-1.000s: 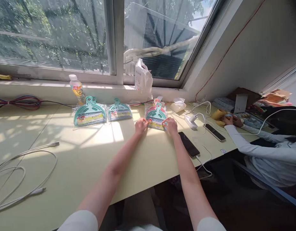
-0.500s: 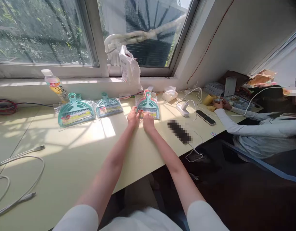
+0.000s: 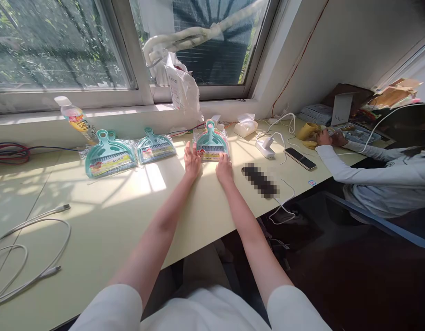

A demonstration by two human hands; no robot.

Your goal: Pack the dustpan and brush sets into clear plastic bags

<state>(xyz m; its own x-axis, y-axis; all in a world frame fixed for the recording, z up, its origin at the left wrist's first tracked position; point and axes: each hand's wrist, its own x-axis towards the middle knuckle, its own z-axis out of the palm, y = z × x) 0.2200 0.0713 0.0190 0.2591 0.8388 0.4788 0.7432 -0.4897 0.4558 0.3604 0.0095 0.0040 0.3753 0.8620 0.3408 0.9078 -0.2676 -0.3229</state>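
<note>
A stack of wrapped dustpan-and-brush sets (image 3: 211, 144), teal on top with pink beneath, lies on the pale yellow desk (image 3: 123, 216) below the window. My left hand (image 3: 192, 160) rests flat against the stack's left front corner, fingers together. My right hand (image 3: 224, 166) touches its right front corner. Neither hand visibly grips the pack. Two more teal sets lie to the left, one large (image 3: 109, 156) and one smaller (image 3: 155, 147).
A drink bottle (image 3: 75, 120) leans at the sill and a white bag (image 3: 181, 87) hangs at the window. White cables (image 3: 29, 239) loop at the left. A phone (image 3: 260, 180), a charger (image 3: 265, 148) and a second phone (image 3: 300, 157) lie right. A seated person (image 3: 381, 174) reaches onto the desk's far right.
My hands moved from the pack's outer corners, drew together at its front edge, then spread apart again. The view shifted right and down.
</note>
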